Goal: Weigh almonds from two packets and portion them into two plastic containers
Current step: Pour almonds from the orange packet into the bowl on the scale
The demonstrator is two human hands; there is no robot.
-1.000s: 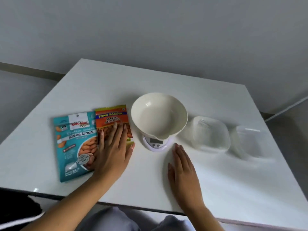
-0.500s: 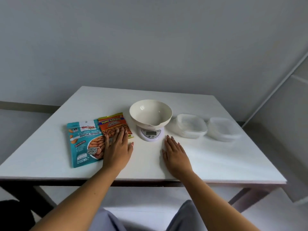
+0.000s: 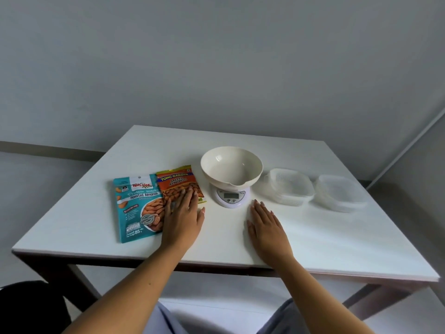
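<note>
Resting flat near table (image 3: 72,227) front edge: both hands (image 3: 183,220).

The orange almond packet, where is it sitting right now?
The orange packet lies flat on the table, left of the scale and bowl, its left edge against the teal packet. The left hand rests on its near end.

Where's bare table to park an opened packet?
Free: the table near-right, between right hand and clear containers; far strip behind bowl; left of teal packet. Crowded: the middle row, orange packet to scale.
</note>
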